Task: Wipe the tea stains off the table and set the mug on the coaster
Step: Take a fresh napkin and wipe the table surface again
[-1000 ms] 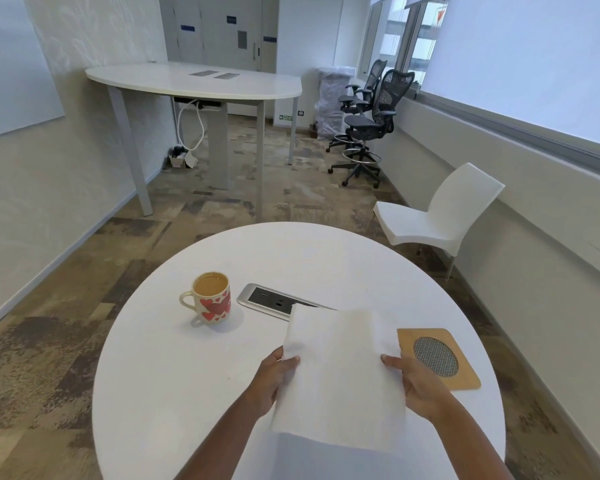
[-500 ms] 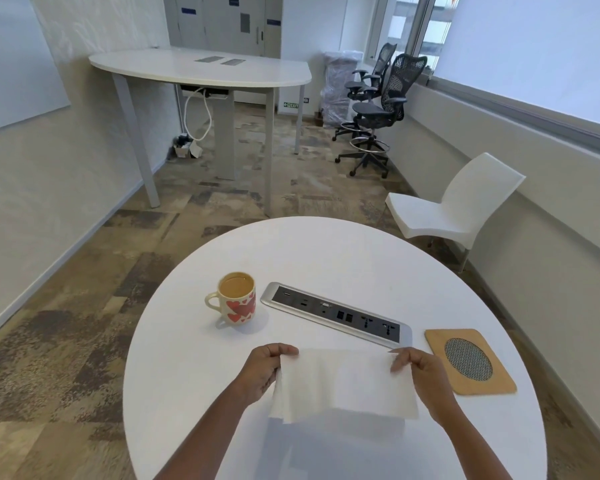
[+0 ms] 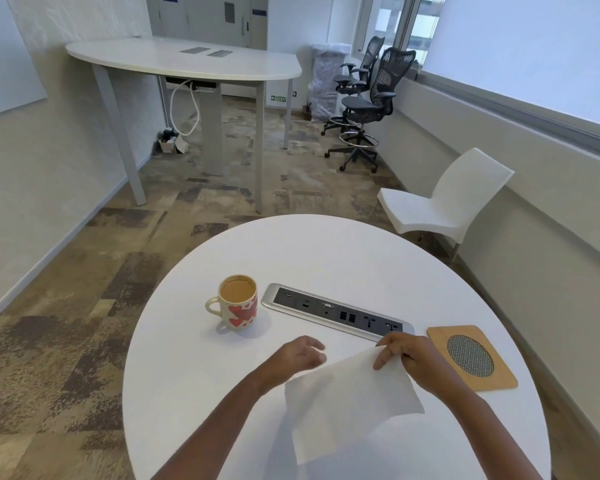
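Pinching the upper corner of the paper towel [image 3: 354, 403] between thumb and fingers, the right hand [image 3: 409, 362] is holding the sheet so that it is hanging slantwise over the near part of the round table [image 3: 326, 251]. The left hand [image 3: 298, 358] is hovering just beside the towel's left edge with fingers loosely curled, gripping nothing that this head view shows. The mug [image 3: 238, 301], full of milky tea and printed with red hearts, is standing upright on the bare tabletop to the left of the socket panel [image 3: 336, 311]. The coaster [image 3: 471, 356] is lying well apart from it, at the right, just beside the right hand. No tea stains are showing clearly on the white surface; only a soft shadow is lying at the mug's base, so where they are cannot be told.

Judging from this, the wiping step is only getting ready. To do it well, the person is probably needing to bunch or fold the loose sheet into a pad, since one dangling layer is likely to skid and smear. Pressing flat and drawing the strokes toward the body is looking wise. The brimming mug is calling for care, as a knock could spill more tea toward the open sockets.
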Motion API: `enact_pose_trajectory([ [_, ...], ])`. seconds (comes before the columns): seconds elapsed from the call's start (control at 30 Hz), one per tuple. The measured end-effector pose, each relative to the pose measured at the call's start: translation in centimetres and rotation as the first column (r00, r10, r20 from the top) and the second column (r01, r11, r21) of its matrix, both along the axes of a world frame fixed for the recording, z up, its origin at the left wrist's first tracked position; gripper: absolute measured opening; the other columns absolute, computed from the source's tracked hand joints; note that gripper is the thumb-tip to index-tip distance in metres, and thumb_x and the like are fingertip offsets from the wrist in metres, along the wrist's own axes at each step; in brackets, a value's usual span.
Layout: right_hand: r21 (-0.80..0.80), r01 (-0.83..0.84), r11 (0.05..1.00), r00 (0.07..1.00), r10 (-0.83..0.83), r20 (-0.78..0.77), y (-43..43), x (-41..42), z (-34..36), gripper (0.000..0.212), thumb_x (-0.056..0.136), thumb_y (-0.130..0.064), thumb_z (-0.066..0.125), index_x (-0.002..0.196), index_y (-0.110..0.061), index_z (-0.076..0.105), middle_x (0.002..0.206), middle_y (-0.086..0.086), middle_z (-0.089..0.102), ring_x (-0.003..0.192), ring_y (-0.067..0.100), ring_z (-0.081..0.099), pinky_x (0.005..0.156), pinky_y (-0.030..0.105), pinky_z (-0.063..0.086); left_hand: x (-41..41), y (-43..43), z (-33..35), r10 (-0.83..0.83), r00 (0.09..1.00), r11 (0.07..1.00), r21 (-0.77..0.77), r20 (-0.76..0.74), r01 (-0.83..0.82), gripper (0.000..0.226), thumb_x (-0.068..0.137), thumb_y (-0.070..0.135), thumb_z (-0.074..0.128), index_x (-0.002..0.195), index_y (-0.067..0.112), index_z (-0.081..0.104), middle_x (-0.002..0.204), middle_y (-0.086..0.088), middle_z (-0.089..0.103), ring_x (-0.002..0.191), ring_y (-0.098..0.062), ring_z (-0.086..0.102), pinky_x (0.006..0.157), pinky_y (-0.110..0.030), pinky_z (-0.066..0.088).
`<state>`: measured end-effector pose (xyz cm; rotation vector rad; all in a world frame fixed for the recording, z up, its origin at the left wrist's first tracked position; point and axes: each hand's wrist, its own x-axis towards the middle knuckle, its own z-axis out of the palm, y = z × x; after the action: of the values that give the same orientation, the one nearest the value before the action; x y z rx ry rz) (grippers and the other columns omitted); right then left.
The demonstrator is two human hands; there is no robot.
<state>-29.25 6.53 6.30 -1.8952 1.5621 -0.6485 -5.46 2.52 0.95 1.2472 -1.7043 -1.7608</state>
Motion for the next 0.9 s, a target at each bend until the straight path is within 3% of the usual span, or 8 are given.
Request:
enact_pose_trajectory([
  [0.1, 0.004, -0.049, 0.999, 0.999, 0.049, -0.020, -0.7, 1.2, 1.3, 0.069, 0.068, 0.027, 0.031, 0.063, -0.028, 0.071, 0.088, -0.016, 0.059, 0.081, -0.002, 0.057, 0.066, 0.000, 0.039, -1.4, -0.3, 0.7, -0.167, 0.983, 0.984, -0.044, 0.080, 0.171, 0.046, 0.075, 0.043, 0.063, 0.117, 0.030, 0.050, 0.122, 0.001, 0.056, 0.111, -0.010, 0.049, 0.092, -0.023, 0.040],
  [0.23, -0.057, -0.049, 0.997, 0.996, 0.053, 0.076, -1.7, 1.9, 1.7, 0.078, 0.065, 0.026, 0.033, 0.055, -0.044, 0.067, 0.083, -0.030, 0.067, 0.084, -0.009, 0.060, 0.069, 0.002, 0.041, -2.2, -0.4, 0.8, -0.168, 0.981, 0.977, -0.114, 0.096, 0.179, 0.040, 0.072, 0.035, 0.067, 0.106, 0.015, 0.061, 0.101, -0.003, 0.062, 0.090, -0.019, 0.058, 0.082, -0.031, 0.047],
  [0.33, -0.104, 0.115, 0.988, 0.972, -0.091, 0.216, -2.2, 2.0, 1.3, 0.060, 0.083, 0.014, 0.045, 0.083, -0.042, 0.066, 0.090, -0.017, 0.071, 0.088, -0.001, 0.063, 0.078, 0.012, 0.045, -1.9, -0.5, 0.4, -0.058, 0.998, 0.991, -0.121, 0.006, 0.058, 0.030, 0.067, 0.035, 0.066, 0.089, 0.015, 0.060, 0.091, -0.007, 0.061, 0.079, -0.020, 0.056, 0.070, -0.028, 0.045],
  [0.43, -0.056, 0.369, 0.928, 0.849, -0.312, 0.426, -2.3, 2.6, 0.5, 0.025, 0.095, -0.013, 0.046, 0.114, -0.027, 0.055, 0.109, 0.001, 0.065, 0.100, 0.013, 0.060, 0.084, 0.020, 0.046, -1.4, -0.6, 0.1, 0.090, 0.982, 0.996, -0.006, -0.163, -0.092, 0.020, 0.076, 0.022, 0.072, 0.092, 0.015, 0.062, 0.093, -0.008, 0.064, 0.069, -0.015, 0.061, 0.066, -0.024, 0.050],
  [0.53, 0.156, 0.496, 0.854, 0.713, -0.503, 0.488, -2.3, 3.0, -1.7, 0.044, 0.094, -0.042, 0.041, 0.132, -0.020, 0.043, 0.134, 0.004, 0.051, 0.123, 0.020, 0.049, 0.100, 0.035, 0.039, -1.1, -1.3, 0.3, 0.278, 0.909, 0.956, 0.183, -0.310, -0.230, 0.015, 0.083, 0.011, 0.065, 0.098, 0.011, 0.061, 0.091, -0.006, 0.068, 0.066, -0.008, 0.066, 0.066, -0.020, 0.056],
  [0.67, 0.534, 0.192, 0.824, 0.583, -0.533, 0.613, -2.0, 4.7, -3.7, 0.052, 0.082, -0.046, 0.057, 0.125, -0.017, 0.052, 0.123, 0.008, 0.062, 0.115, 0.026, 0.057, 0.090, 0.037, 0.048, -0.9, -2.4, 0.4, 0.407, 0.800, 0.894, 0.372, -0.440, -0.250, 0.013, 0.087, 0.010, 0.058, 0.100, 0.008, 0.061, 0.077, 0.004, 0.076, 0.066, -0.010, 0.071, 0.067, -0.023, 0.059],
  [0.77, 0.572, 0.038, 0.819, 0.578, -0.485, 0.657, -2.0, 6.4, -4.2, 0.053, 0.073, -0.027, 0.069, 0.121, -0.009, 0.056, 0.118, 0.012, 0.067, 0.107, 0.030, 0.064, 0.080, 0.036, 0.056, -0.6, -2.7, 0.7, 0.379, 0.793, 0.899, 0.392, -0.477, -0.193, 0.021, 0.089, 0.010, 0.055, 0.109, 0.004, 0.058, 0.089, -0.004, 0.074, 0.075, -0.015, 0.071, 0.072, -0.027, 0.059],
  [0.9, 0.551, 0.050, 0.833, 0.500, -0.499, 0.708, -2.9, 7.5, -4.5, 0.053, 0.072, -0.007, 0.068, 0.123, -0.004, 0.053, 0.119, 0.016, 0.065, 0.105, 0.033, 0.064, 0.079, 0.036, 0.059, 0.4, -3.1, 1.0, 0.218, 0.893, 0.939, 0.334, -0.393, -0.083, 0.023, 0.090, 0.012, 0.054, 0.113, 0.015, 0.054, 0.107, -0.004, 0.066, 0.087, -0.013, 0.067, 0.075, -0.023, 0.058],
])
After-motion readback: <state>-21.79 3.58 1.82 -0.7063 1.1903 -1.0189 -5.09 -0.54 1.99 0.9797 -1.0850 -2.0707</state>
